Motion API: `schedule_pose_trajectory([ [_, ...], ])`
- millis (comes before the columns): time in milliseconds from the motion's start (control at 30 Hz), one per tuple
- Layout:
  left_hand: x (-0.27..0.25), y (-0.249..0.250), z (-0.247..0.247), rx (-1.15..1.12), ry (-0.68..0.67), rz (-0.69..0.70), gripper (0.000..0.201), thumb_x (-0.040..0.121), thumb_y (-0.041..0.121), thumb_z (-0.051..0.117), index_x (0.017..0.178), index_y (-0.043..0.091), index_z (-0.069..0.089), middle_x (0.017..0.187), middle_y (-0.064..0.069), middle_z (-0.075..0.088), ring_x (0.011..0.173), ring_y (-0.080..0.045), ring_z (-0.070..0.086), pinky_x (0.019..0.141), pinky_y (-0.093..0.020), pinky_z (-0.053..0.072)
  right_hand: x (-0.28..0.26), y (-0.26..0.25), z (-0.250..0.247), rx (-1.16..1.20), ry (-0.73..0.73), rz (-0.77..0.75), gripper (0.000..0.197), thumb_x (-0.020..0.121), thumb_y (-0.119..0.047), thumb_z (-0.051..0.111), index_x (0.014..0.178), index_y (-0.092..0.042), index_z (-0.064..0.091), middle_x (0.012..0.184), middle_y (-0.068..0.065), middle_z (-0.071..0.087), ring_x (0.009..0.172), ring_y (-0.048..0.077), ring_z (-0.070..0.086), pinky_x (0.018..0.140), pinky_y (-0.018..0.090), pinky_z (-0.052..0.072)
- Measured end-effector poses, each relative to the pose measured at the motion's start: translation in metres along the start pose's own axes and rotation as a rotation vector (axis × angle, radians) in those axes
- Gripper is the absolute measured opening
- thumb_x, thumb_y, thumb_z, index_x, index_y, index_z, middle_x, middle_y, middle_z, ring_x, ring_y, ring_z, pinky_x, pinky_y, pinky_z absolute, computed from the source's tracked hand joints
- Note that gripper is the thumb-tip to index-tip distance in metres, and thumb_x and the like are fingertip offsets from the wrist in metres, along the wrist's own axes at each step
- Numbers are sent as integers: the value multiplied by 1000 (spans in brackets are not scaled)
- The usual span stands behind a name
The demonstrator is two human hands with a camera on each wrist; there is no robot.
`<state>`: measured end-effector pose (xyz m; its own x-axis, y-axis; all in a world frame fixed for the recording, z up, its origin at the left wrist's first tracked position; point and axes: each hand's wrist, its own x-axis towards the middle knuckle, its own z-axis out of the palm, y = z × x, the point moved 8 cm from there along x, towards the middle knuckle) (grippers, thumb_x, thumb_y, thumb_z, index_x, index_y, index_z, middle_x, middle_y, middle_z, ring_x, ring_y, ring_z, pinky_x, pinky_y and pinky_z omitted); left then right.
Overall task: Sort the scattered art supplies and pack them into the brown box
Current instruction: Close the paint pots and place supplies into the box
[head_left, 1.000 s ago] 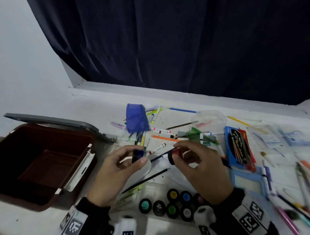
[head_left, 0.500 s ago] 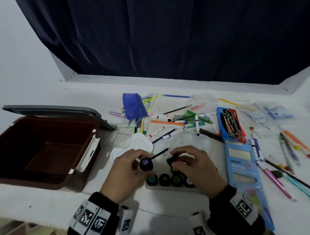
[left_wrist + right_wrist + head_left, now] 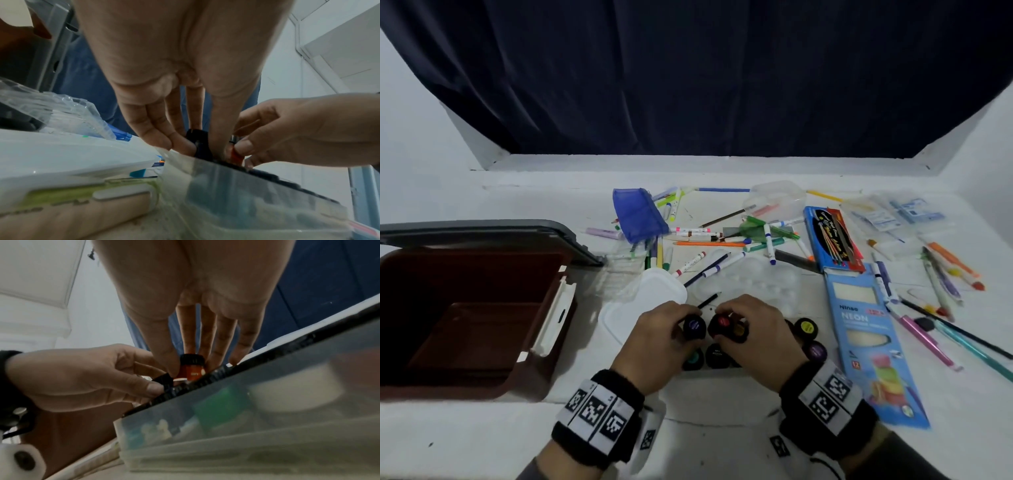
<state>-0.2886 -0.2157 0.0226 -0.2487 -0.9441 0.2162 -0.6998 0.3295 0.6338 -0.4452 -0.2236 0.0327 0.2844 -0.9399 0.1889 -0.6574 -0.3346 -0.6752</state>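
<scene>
My left hand (image 3: pixel 664 329) pinches a small black-capped paint pot with a purple lid label (image 3: pixel 694 325), seen as a black cap (image 3: pixel 198 142) in the left wrist view. My right hand (image 3: pixel 753 325) pinches a red paint pot (image 3: pixel 722 323) (image 3: pixel 192 368) right beside it. Both pots sit at the top of a clear tray of paint pots (image 3: pixel 806 329) (image 3: pixel 226 410). The open brown box (image 3: pixel 465 318) stands at the left with its grey lid (image 3: pixel 482 233) tipped back.
A white lid (image 3: pixel 650 298) and clear palette (image 3: pixel 767 284) lie just beyond my hands. Markers and pencils (image 3: pixel 709 240), a blue pouch (image 3: pixel 638 214) and a clear tub (image 3: pixel 777 198) litter the middle. Blue pencil boxes (image 3: pixel 866 335) and loose pens (image 3: pixel 941 274) lie at the right.
Both hands have come down from the air onto the paint tray, each still holding its pot. The two pots now sit side by side among the others.
</scene>
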Motion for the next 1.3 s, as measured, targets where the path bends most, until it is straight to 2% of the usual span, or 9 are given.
schedule_pose_trajectory([
  [133,5,0,1,50,-30,5,38,75,20,85,110,19,73,99,4,71,81,-11,62,73,-6,41,5,-3,4,-87,-98,-31,30,77,-21,76,106,-20,66,104,-4,62,95,14,59,86,31,50],
  [267,6,1,1,78,-86,-52,40,75,31,85,112,20,73,104,6,70,93,-11,63,82,-19,46,7,-4,11,-154,-189,-47,27,82,-26,70,108,-21,65,105,-3,62,96,17,58,86,33,49],
  [400,5,1,0,75,-115,-78,40,74,33,86,111,24,74,103,9,70,92,-7,62,84,-23,49,1,-5,15,-208,-291,-21,25,88,-42,60,106,-26,62,98,-4,60,94,19,55,83,42,48],
  [533,3,-5,3,52,-177,-96,50,70,39,88,116,30,70,107,15,65,100,-4,60,91,-30,50,-3,-6,5,-282,-335,-24,23,90,-42,55,105,-26,61,100,-5,57,96,19,53,85,42,46],
  [633,1,-8,6,83,-231,-84,68,70,49,85,130,31,60,119,17,58,111,-3,54,98,-24,45,-5,10,-16,-324,-370,7,32,90,-44,56,118,-30,56,113,-7,54,108,18,51,92,40,43],
  [767,-9,-13,17,141,-300,-65,86,65,59,81,140,33,50,129,19,50,119,-1,48,105,-22,40,-17,48,-42,-468,-482,50,70,82,-58,60,143,-35,35,135,-12,44,125,14,41,104,44,37],
  [900,-11,-18,25,176,-312,-41,92,63,53,84,144,35,45,131,22,44,123,-1,45,107,-22,40,-27,81,-46,-525,-555,67,89,70,-62,70,145,-35,30,130,-12,42,119,15,43,100,42,43],
  [1100,-1,-12,35,309,-355,-52,91,60,53,85,139,38,43,122,25,44,107,-3,35,90,-18,34,-24,87,-40,-524,-535,29,85,66,-57,77,137,-33,37,125,-10,40,115,13,42,94,34,46],
  [1300,1,-4,32,353,-341,-39,87,56,59,82,133,40,46,114,26,42,102,-3,38,87,-20,39,-25,86,-44,-554,-511,27,82,68,-54,75,136,-32,36,125,-9,40,114,13,41,90,32,46],
])
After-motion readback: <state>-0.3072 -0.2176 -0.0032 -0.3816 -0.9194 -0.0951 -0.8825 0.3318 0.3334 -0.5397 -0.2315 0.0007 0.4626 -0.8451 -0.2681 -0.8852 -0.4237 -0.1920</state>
